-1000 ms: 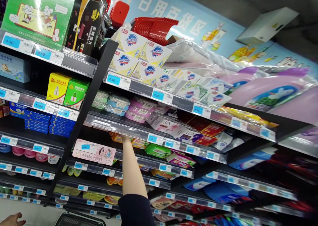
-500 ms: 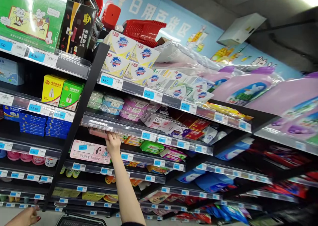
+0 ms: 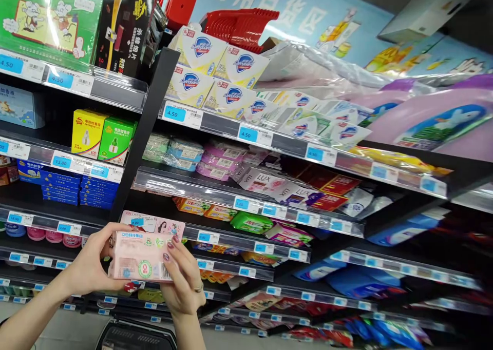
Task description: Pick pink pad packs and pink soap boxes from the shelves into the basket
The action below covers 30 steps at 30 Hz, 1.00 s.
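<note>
At the far left, a large green box [image 3: 48, 19] printed with cartoon mice stands on the upper shelf, with a black box [image 3: 121, 29] just beside it. Below them, a yellow box [image 3: 87, 134] touches a smaller green box [image 3: 115, 142], and flat blue boxes [image 3: 59, 187] are stacked one shelf further down.

The person's left hand [image 3: 90, 263] grips the left end of a pink package [image 3: 134, 257], fingers along the top and thumb underneath. The package is held in the air in front of the shelves, its printed side facing the person, and partly covers a pink sign [image 3: 169, 226]. Beneath, at the bottom edge, the upper part of a dark container [image 3: 134, 339] shows.

The right hand [image 3: 184, 275], a ring on one finger, grasps the right end of the same package, its fingertips bent over the front.

Further right, orange packs [image 3: 192, 205] lie beside a green pack [image 3: 252, 222]. Above, white-and-yellow Safeguard boxes [image 3: 200, 50] are stacked on the top shelf, and large pink bottles [image 3: 431, 124] lie under clear plastic at the far right.
</note>
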Motion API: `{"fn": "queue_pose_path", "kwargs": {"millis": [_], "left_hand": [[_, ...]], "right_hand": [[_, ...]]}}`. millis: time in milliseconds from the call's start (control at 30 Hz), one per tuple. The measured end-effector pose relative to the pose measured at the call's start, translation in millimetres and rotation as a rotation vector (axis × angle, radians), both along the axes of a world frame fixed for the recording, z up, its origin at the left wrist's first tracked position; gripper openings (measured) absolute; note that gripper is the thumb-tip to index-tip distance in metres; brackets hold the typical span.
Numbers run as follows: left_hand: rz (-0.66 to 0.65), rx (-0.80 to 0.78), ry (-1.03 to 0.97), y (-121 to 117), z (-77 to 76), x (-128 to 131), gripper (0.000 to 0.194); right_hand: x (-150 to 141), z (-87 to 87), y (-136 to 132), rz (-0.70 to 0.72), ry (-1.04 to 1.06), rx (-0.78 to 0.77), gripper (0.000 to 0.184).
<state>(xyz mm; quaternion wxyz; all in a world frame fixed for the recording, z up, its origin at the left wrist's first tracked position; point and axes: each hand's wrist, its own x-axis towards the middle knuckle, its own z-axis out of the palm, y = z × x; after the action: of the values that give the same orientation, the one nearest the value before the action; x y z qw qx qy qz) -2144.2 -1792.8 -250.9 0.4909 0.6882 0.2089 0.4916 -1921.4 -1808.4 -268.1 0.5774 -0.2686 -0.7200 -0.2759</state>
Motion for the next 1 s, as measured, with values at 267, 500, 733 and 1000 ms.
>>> {"fn": "queue_pose_path", "kwargs": {"millis": [267,500,733,1000], "left_hand": [[-0.029,0.086,-0.048,5.5,-9.1,-3.2,0.068],[-0.031,0.035,-0.111,17.3,-21.9,-3.4,0.068],[-0.042,0.047,-0.148,21.5,-25.1,-9.4,0.072],[-0.033,0.071,-0.148,3.1,-7.9,-0.3,0.069]], "right_hand": [[6.4,19.7,-24.1,0.581,0.313,-0.793,0.092],[-6.6,26.2,-26.2,0.426,0.295,-0.613,0.07],[-10.7,24.1,-21.1,0.441,0.294,-0.586,0.067],[4.0,-0.2,13.1,0.627,0.446,-0.655,0.071]]}}
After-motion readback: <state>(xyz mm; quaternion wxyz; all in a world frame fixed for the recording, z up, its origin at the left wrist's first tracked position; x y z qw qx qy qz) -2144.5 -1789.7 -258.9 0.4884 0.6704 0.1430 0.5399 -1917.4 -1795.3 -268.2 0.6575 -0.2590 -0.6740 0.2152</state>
